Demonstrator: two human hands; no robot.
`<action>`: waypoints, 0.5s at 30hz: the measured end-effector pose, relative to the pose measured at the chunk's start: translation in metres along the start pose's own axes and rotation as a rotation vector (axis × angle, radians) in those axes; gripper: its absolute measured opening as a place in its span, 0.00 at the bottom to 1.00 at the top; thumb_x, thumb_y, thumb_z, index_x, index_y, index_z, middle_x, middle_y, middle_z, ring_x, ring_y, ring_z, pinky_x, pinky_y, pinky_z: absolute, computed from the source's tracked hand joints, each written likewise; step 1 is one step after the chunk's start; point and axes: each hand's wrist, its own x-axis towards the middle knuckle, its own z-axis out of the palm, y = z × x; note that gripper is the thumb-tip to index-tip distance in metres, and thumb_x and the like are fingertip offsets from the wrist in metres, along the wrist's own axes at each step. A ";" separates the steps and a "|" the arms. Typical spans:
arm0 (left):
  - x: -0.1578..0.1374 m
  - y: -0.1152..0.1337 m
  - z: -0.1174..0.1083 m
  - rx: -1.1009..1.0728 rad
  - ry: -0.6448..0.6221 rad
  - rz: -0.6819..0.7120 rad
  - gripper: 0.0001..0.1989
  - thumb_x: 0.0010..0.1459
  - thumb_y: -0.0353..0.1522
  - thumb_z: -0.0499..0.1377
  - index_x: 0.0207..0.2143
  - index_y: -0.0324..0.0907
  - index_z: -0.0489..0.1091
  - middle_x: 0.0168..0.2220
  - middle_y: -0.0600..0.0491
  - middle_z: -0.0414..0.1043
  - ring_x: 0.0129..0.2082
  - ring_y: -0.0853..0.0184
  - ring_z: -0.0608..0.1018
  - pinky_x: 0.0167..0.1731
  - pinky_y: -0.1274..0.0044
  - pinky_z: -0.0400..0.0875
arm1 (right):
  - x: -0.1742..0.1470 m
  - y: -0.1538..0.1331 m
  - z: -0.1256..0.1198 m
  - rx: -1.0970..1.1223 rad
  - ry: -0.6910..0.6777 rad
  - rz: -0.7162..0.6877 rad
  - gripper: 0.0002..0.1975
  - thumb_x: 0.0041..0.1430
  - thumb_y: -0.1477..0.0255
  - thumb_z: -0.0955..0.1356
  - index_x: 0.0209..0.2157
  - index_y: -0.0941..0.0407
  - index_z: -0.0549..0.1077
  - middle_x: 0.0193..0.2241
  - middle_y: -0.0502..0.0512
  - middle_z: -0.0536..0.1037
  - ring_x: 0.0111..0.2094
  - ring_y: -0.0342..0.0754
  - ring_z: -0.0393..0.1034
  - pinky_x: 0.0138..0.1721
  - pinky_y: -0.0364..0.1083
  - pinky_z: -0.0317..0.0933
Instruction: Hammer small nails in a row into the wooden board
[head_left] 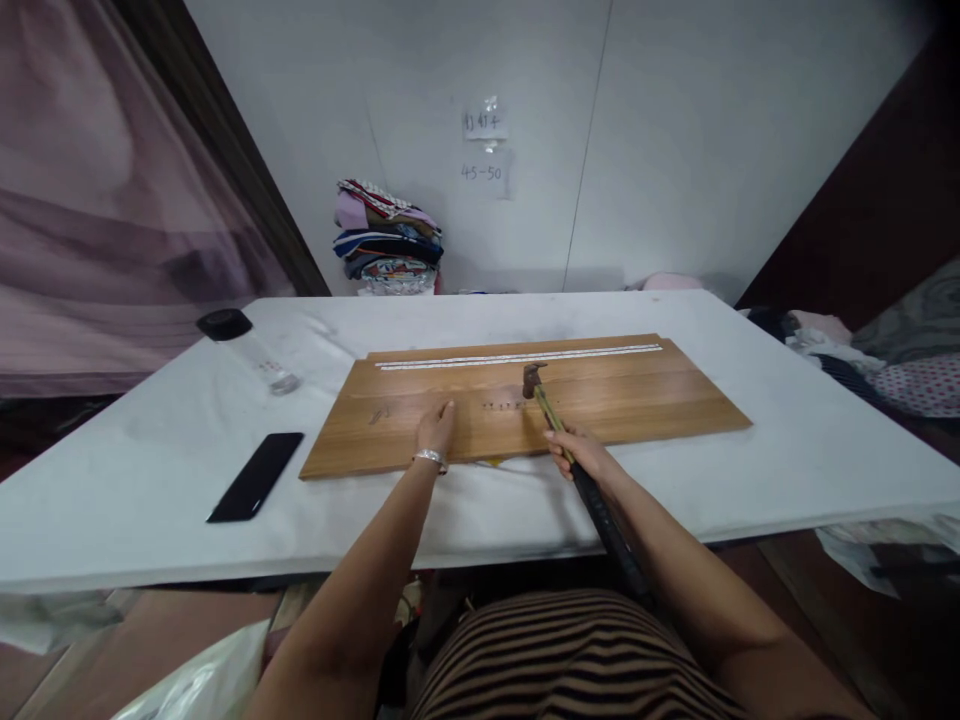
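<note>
My right hand (581, 452) is closed around the handle of a claw hammer (551, 412). The hammer's rusty head is over the middle of a wooden board (630, 405), just above a row of small nails (502, 406) that appear to stand in the wood. On the board, left of that row, rests my left hand (435, 428), with a bracelet at the wrist. It looks loosely open, with its fingers partly hidden and nothing visible in it. Several loose nails (380, 413) lie farther left on the board. Two white strips (517, 358) run along its far side.
The board lies on a table with a white cover (360, 525). To its left are a black phone-like slab (256, 477) and a clear bottle with a black lid (259, 355). Folded cloths (390, 240) are stacked against the wall, below paper notes (485, 150).
</note>
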 end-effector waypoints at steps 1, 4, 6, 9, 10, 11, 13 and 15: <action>-0.005 -0.001 0.002 -0.081 -0.008 -0.031 0.17 0.64 0.37 0.51 0.40 0.44 0.80 0.47 0.47 0.82 0.53 0.60 0.80 0.57 0.67 0.71 | -0.001 -0.002 -0.002 0.010 0.006 -0.014 0.23 0.42 0.58 0.76 0.30 0.52 0.61 0.16 0.37 0.63 0.11 0.36 0.53 0.10 0.39 0.50; -0.026 -0.003 0.007 -0.331 -0.059 -0.075 0.17 0.63 0.39 0.53 0.38 0.43 0.80 0.46 0.47 0.83 0.50 0.62 0.81 0.57 0.68 0.72 | -0.006 -0.007 -0.009 0.051 -0.003 -0.059 0.21 0.44 0.60 0.75 0.34 0.52 0.64 0.17 0.37 0.63 0.12 0.37 0.54 0.10 0.39 0.51; -0.037 -0.005 0.005 -0.480 -0.086 -0.089 0.18 0.62 0.41 0.54 0.40 0.40 0.79 0.45 0.46 0.83 0.48 0.62 0.82 0.55 0.68 0.74 | -0.009 -0.009 -0.016 0.069 -0.021 -0.078 0.20 0.44 0.61 0.75 0.36 0.52 0.65 0.17 0.38 0.63 0.13 0.38 0.56 0.11 0.39 0.54; -0.045 -0.011 -0.016 -0.593 -0.039 -0.105 0.19 0.60 0.44 0.58 0.41 0.37 0.78 0.44 0.43 0.83 0.43 0.61 0.84 0.50 0.67 0.77 | -0.011 -0.007 -0.027 0.041 -0.024 -0.056 0.19 0.44 0.65 0.74 0.37 0.53 0.67 0.18 0.40 0.65 0.14 0.38 0.58 0.13 0.39 0.56; -0.044 -0.014 -0.027 -0.580 -0.005 -0.106 0.19 0.60 0.43 0.58 0.42 0.37 0.78 0.43 0.43 0.83 0.40 0.62 0.84 0.49 0.68 0.78 | -0.010 -0.004 -0.032 0.028 -0.007 -0.056 0.19 0.44 0.66 0.74 0.38 0.53 0.67 0.18 0.39 0.64 0.14 0.37 0.56 0.12 0.38 0.55; -0.043 -0.017 -0.040 -0.539 0.034 -0.106 0.18 0.60 0.41 0.58 0.42 0.37 0.78 0.42 0.44 0.83 0.38 0.63 0.84 0.48 0.68 0.79 | -0.008 -0.001 -0.037 0.010 0.000 -0.049 0.20 0.44 0.66 0.75 0.38 0.53 0.67 0.18 0.39 0.63 0.13 0.37 0.55 0.12 0.38 0.53; -0.039 -0.027 -0.067 -0.386 0.126 -0.114 0.16 0.60 0.38 0.58 0.44 0.38 0.79 0.41 0.46 0.83 0.35 0.65 0.84 0.45 0.70 0.79 | -0.004 0.006 -0.046 -0.027 0.011 -0.026 0.18 0.44 0.64 0.75 0.34 0.52 0.66 0.18 0.40 0.62 0.13 0.37 0.52 0.11 0.39 0.50; -0.034 -0.039 -0.092 -0.167 0.214 -0.149 0.16 0.60 0.35 0.57 0.47 0.40 0.79 0.40 0.49 0.83 0.35 0.65 0.84 0.45 0.71 0.78 | 0.003 0.012 -0.056 -0.033 0.012 -0.007 0.20 0.45 0.60 0.76 0.28 0.51 0.61 0.17 0.40 0.59 0.12 0.36 0.49 0.10 0.39 0.48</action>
